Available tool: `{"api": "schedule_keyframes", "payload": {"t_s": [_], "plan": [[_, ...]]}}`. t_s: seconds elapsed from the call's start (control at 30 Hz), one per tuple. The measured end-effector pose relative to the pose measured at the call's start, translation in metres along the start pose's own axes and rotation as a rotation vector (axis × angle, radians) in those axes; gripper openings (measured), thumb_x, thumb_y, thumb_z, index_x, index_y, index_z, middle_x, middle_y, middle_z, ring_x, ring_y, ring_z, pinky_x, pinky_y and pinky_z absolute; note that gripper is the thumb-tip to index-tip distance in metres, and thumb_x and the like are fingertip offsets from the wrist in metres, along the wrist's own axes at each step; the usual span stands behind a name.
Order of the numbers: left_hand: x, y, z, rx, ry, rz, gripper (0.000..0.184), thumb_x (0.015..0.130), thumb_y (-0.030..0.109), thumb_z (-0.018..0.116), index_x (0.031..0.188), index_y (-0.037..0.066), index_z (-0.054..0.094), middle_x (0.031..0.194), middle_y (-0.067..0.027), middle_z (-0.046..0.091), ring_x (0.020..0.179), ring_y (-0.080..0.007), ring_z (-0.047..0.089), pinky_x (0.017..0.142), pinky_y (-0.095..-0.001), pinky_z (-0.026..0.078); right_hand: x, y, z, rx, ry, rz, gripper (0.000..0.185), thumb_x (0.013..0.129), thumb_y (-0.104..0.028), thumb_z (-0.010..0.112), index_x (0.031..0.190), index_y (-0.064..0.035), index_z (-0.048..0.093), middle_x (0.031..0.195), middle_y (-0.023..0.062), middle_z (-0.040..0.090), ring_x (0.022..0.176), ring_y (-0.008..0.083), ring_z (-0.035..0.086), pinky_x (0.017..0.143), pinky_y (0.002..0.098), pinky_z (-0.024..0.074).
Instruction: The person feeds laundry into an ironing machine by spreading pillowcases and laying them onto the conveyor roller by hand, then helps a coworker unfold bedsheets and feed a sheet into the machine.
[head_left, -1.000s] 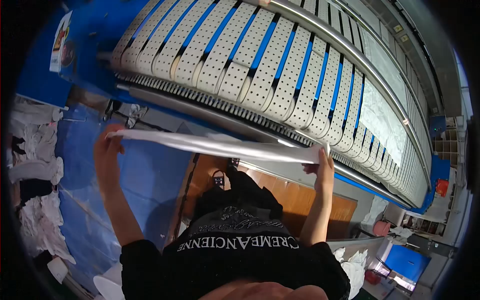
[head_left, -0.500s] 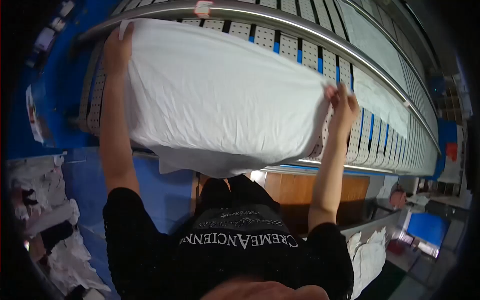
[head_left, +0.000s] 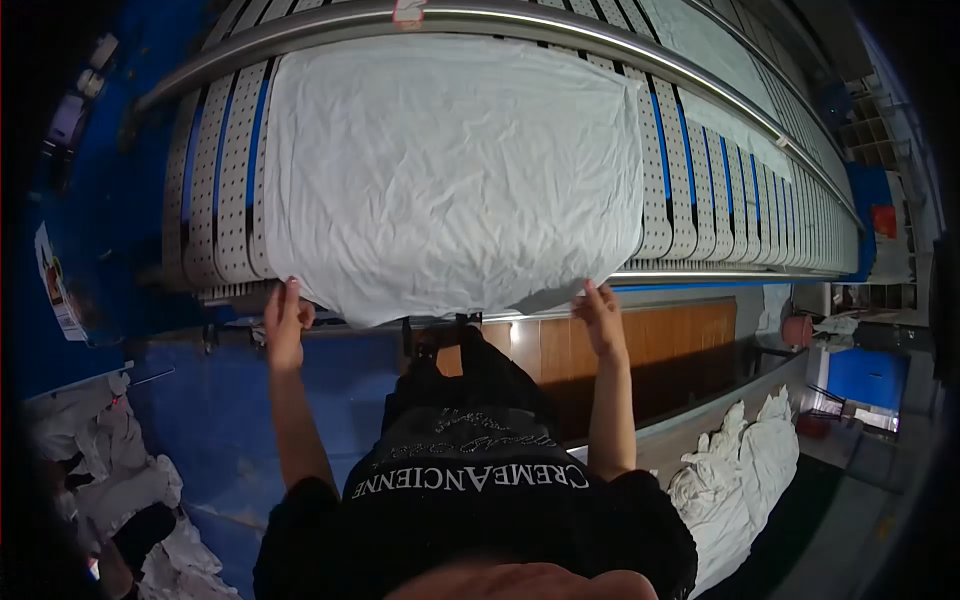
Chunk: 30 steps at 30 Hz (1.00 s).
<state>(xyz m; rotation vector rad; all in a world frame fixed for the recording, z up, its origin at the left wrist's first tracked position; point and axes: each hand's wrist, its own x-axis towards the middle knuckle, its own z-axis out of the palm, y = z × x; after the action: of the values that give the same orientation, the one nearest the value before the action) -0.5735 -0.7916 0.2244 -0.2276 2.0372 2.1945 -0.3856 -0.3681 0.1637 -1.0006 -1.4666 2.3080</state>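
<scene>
A white cloth [head_left: 455, 170] lies spread over the slatted belts, lightly wrinkled, its near edge hanging past the front of the machine. At its near left corner, my left hand [head_left: 287, 325] is closed, fingertips pinching the edge. My right hand [head_left: 601, 318] grips the near right part of the hem between thumb and fingers. Both arms reach forward, one at each side of the cloth. Under it, perforated belts [head_left: 237, 170] show to the left and right.
A metal rail [head_left: 540, 20] crosses beyond the cloth. Another white cloth [head_left: 740, 135] lies on the belts at the right. Heaped white fabric [head_left: 740, 480] is at lower right, and more crumpled fabric [head_left: 110, 460] at lower left. A blue panel [head_left: 235, 420] stands below the machine's front.
Both hands have come back from the far corners toward my body, now at the near edge. The cloth, held taut and raised before, now lies flat on the belts.
</scene>
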Motion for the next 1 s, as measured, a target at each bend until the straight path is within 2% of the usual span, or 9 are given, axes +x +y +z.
{"api": "schedule_keyframes", "payload": {"t_s": [0.03, 0.1, 0.37, 0.5, 0.53, 0.7, 0.83, 0.9, 1.0], "plan": [[-0.009, 0.009, -0.012, 0.177, -0.158, -0.011, 0.024, 0.088, 0.031, 0.053, 0.085, 0.007, 0.054, 0.058, 0.005, 0.039, 0.049, -0.0043, 0.032, 0.045, -0.0192, 0.023, -0.005, -0.001, -0.023, -0.006, 0.028, -0.084, 0.011, 0.084, -0.019, 0.059, 0.084, -0.01, 0.053, 0.064, -0.0046, 0.046, 0.056, 0.0062, 0.044, 0.051, 0.0206, 0.0337], [-0.046, 0.018, -0.02, 0.138, -0.082, 0.061, 0.024, 0.087, 0.028, 0.054, 0.074, 0.008, 0.054, 0.053, 0.0078, 0.032, 0.045, -0.0028, 0.026, 0.043, -0.0203, 0.018, -0.046, -0.023, -0.049, 0.004, 0.102, -0.222, 0.02, 0.085, -0.018, 0.058, 0.067, -0.0126, 0.052, 0.058, -0.0089, 0.038, 0.049, 0.0021, 0.027, 0.045, 0.0194, 0.0212], [-0.128, -0.007, -0.028, 0.161, 0.012, 0.077, 0.021, 0.085, 0.021, 0.057, 0.071, 0.006, 0.051, 0.056, 0.0041, 0.036, 0.049, -0.0052, 0.031, 0.046, -0.0225, 0.023, -0.092, -0.012, -0.095, 0.177, 0.182, -0.085, 0.012, 0.083, -0.017, 0.061, 0.077, -0.0107, 0.054, 0.06, -0.0063, 0.045, 0.047, 0.0035, 0.038, 0.042, 0.0169, 0.0272], [-0.108, 0.041, 0.015, -0.085, 0.052, 0.074, 0.019, 0.086, 0.022, 0.056, 0.082, 0.005, 0.053, 0.061, 0.0031, 0.04, 0.053, -0.0059, 0.035, 0.047, -0.0219, 0.026, -0.066, -0.045, -0.066, 0.329, 0.034, -0.12, 0.008, 0.084, -0.016, 0.059, 0.085, -0.0108, 0.053, 0.063, -0.0031, 0.047, 0.05, 0.0071, 0.043, 0.042, 0.019, 0.0306], [-0.095, 0.039, 0.007, -0.058, -0.089, 0.065, 0.018, 0.085, 0.021, 0.058, 0.083, 0.004, 0.056, 0.058, 0.0043, 0.039, 0.051, -0.0047, 0.034, 0.046, -0.0211, 0.024, -0.066, -0.053, -0.063, 0.332, -0.014, -0.129, 0.007, 0.085, -0.018, 0.058, 0.083, -0.0125, 0.053, 0.064, -0.0038, 0.046, 0.053, 0.0065, 0.044, 0.043, 0.0193, 0.0302], [-0.085, 0.026, -0.012, -0.077, 0.081, 0.148, 0.018, 0.083, 0.021, 0.062, 0.075, 0.006, 0.056, 0.055, 0.0058, 0.037, 0.046, -0.0026, 0.031, 0.042, -0.0205, 0.02, -0.061, -0.041, -0.077, 0.165, 0.141, -0.37, 0.011, 0.086, -0.018, 0.055, 0.089, -0.0077, 0.055, 0.066, -0.0031, 0.05, 0.056, 0.0071, 0.046, 0.046, 0.0195, 0.0333], [-0.073, -0.027, -0.027, 0.083, -0.126, -0.137, 0.024, 0.087, 0.03, 0.054, 0.087, 0.006, 0.057, 0.057, -0.0015, 0.053, 0.05, -0.0073, 0.05, 0.045, -0.0206, 0.036, -0.103, -0.015, -0.067, 0.142, 0.065, -0.102, 0.024, 0.087, -0.028, 0.051, 0.099, -0.0077, 0.053, 0.075, 0.0007, 0.058, 0.067, 0.0134, 0.058, 0.054, 0.0233, 0.0419], [-0.072, -0.072, -0.057, 0.229, -0.297, -0.205, 0.025, 0.087, 0.029, 0.054, 0.089, 0.004, 0.057, 0.06, -0.0023, 0.055, 0.05, -0.0092, 0.05, 0.048, -0.0234, 0.039, -0.08, -0.008, -0.069, -0.22, -0.016, -0.028, 0.023, 0.087, -0.027, 0.053, 0.095, -0.0065, 0.057, 0.072, 0.0007, 0.057, 0.067, 0.0119, 0.058, 0.055, 0.021, 0.0424], [-0.038, -0.078, -0.073, 0.296, -0.178, -0.064, 0.025, 0.088, 0.025, 0.054, 0.094, 0.001, 0.056, 0.064, -0.0031, 0.054, 0.056, -0.0102, 0.05, 0.059, -0.0246, 0.045, -0.039, 0.01, -0.135, -0.288, -0.015, -0.093, 0.024, 0.087, -0.029, 0.054, 0.09, -0.0058, 0.06, 0.069, -0.0005, 0.056, 0.066, 0.0095, 0.057, 0.054, 0.0194, 0.0407]]}}
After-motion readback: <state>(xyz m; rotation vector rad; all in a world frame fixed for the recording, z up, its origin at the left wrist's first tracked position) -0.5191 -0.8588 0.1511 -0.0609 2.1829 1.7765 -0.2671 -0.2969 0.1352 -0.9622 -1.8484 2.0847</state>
